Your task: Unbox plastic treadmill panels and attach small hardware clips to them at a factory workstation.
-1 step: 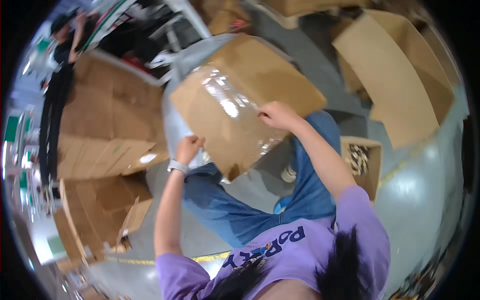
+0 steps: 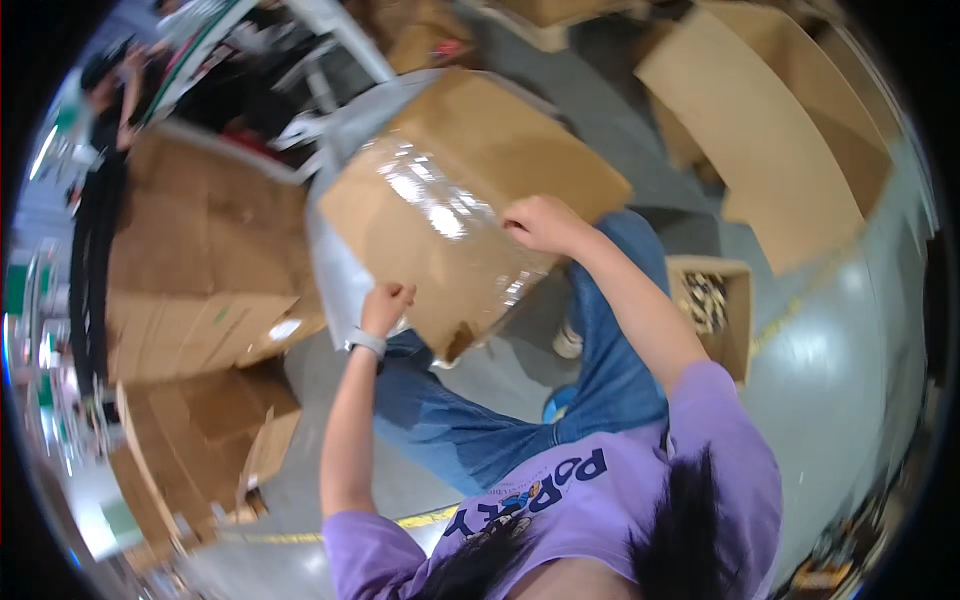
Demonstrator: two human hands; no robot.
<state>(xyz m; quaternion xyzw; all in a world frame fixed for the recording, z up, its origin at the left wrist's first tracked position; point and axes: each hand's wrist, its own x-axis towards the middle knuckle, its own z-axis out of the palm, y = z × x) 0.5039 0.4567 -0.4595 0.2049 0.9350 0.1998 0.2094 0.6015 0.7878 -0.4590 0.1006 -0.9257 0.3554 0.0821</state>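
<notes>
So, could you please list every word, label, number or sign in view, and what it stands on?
Purple T-shirt: large dark lettering beside a colourful cartoon print; I won't copy the wording.
Same shirt: smaller lettering by the print, too small to read.
Large brown carton at left: a small green mark, too blurred to read.
Taped cardboard box: no lettering I can make out.

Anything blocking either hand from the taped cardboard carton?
Nothing visible. The right hand is over the cardboard carton, beside the shiny clear tape stuck along it; the left hand is at its left edge. No other object shows between; actual contact is hard to tell.
</notes>
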